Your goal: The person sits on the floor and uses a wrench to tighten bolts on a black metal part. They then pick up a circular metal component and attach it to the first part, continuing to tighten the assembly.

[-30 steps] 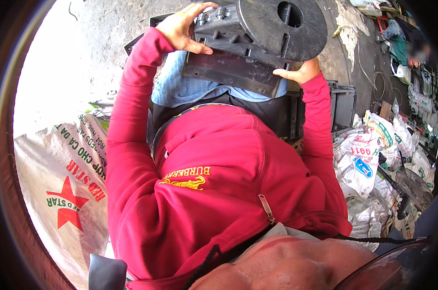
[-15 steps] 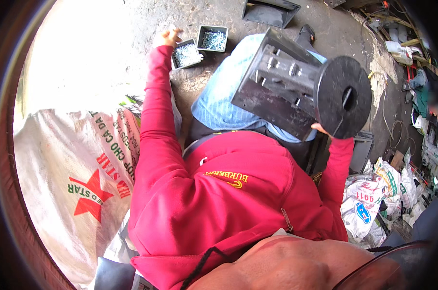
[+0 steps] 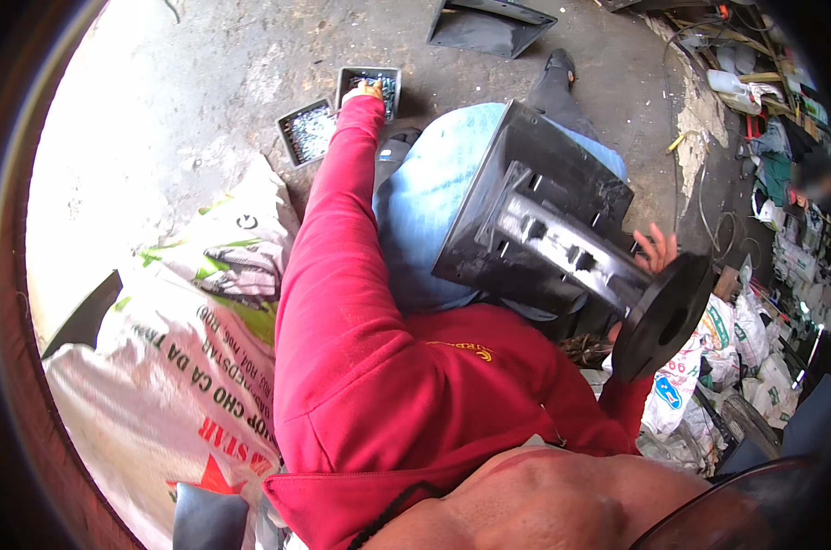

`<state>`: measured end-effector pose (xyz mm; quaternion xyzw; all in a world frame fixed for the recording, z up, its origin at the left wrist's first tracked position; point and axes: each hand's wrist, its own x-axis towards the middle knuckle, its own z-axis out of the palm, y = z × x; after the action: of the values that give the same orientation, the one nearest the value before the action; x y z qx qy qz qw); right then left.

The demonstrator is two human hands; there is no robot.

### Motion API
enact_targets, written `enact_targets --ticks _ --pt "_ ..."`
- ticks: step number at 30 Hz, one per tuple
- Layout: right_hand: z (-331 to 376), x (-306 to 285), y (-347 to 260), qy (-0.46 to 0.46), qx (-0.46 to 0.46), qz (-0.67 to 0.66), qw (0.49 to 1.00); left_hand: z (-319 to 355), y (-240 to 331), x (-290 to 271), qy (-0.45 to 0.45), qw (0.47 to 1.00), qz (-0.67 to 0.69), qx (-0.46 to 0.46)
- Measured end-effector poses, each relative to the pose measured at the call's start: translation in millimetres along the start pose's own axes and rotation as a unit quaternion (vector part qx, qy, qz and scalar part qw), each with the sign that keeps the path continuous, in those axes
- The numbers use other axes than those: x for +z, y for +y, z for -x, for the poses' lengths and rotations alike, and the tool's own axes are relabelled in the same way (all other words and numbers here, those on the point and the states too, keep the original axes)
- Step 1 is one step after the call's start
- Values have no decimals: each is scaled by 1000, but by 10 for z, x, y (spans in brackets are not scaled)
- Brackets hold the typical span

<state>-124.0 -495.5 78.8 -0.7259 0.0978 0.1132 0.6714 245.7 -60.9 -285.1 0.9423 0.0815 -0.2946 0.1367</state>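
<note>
My left hand [image 3: 365, 90] reaches into a dark square bin [image 3: 395, 114] of small shiny screws. Its fingers are bunched together over the screws, and whatever they hold is too small to make out. A second bin [image 3: 287, 145] of shiny screws stands beside it to the left. Across my lap lies a black assembly: a rectangular plate [image 3: 475, 229] with a post [image 3: 576, 252] rising from it, capped by a round slotted disc [image 3: 676, 316]. Behind the post, next to the disc, my right hand [image 3: 655, 247] grips the assembly; fingers show on one side, and its palm is hidden.
A black hollow frame [image 3: 489, 27] lies on the floor ahead. Large printed sacks [image 3: 149, 367] stand at my left. White bags [image 3: 722, 339], a cable [image 3: 727, 229] and assorted clutter lie on the right.
My left hand has moved from the left bin into the right one. The black assembly has tilted and its disc end has come nearer me; more right-hand fingers now show behind the post.
</note>
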Motion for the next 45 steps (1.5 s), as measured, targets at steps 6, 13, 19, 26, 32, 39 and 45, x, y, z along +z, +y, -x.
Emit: enact_targets --ticks 6,13,19,26,32,39,45 --pt "221 -814 234 -121 28 -56 991 -135 75 244 -25 1000 13 3" --pt "488 -531 69 120 -71 -46 989 -251 108 197 -101 985 -111 88" --pt "500 687 -691 355 -91 1 930 -241 -16 103 -46 999 -9 7" --pt "816 988 -813 -5 -154 -179 972 -123 -461 -224 -58 941 331 -24" --pt "316 2030 -600 -204 17 -416 886 1533 -331 -1503 -18 835 511 205" --pt "-117 2521 -456 -131 163 -623 753 4146 -80 -2535 -190 773 472 379" --pt "-144 2625 -379 -80 174 -645 740 4647 348 -1890 -98 764 184 610"
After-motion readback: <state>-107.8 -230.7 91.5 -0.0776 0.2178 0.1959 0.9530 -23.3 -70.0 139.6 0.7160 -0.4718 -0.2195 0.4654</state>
